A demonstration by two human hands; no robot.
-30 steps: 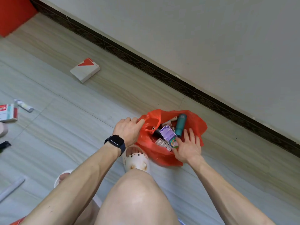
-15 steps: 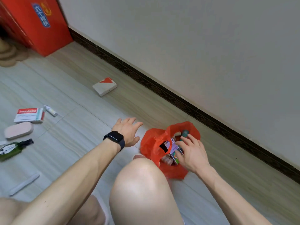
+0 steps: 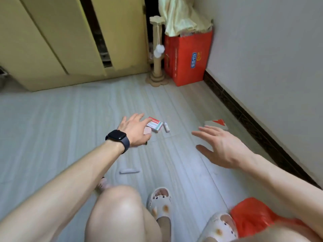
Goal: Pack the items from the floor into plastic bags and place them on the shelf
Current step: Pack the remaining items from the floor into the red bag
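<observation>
My left hand [image 3: 135, 131], with a black watch on the wrist, hovers open over a pink case [image 3: 148, 131] and partly hides it. Just beyond lie a red-and-white box [image 3: 155, 125] and a small white tube [image 3: 166, 127]. My right hand [image 3: 221, 146] is open in the air, its fingers spread and pointing left. Past its fingertips rests a white box with a red corner [image 3: 216, 124]. A flat white stick [image 3: 129, 171] lies on the floor under my left forearm. The red plastic bag [image 3: 251, 216] sits at the bottom right beside my slipper, its contents hidden.
A grey plank floor [image 3: 70, 128] spreads ahead. A yellow cabinet [image 3: 52, 41] stands at the back left. A cat scratching post [image 3: 157, 49] and a red carton [image 3: 187, 56] fill the far corner. A white wall with dark skirting [image 3: 244, 112] runs along the right.
The view has swung left from the bag towards the loose items. My right hand has come out of the red bag, and my left hand has reached out over the pink case.
</observation>
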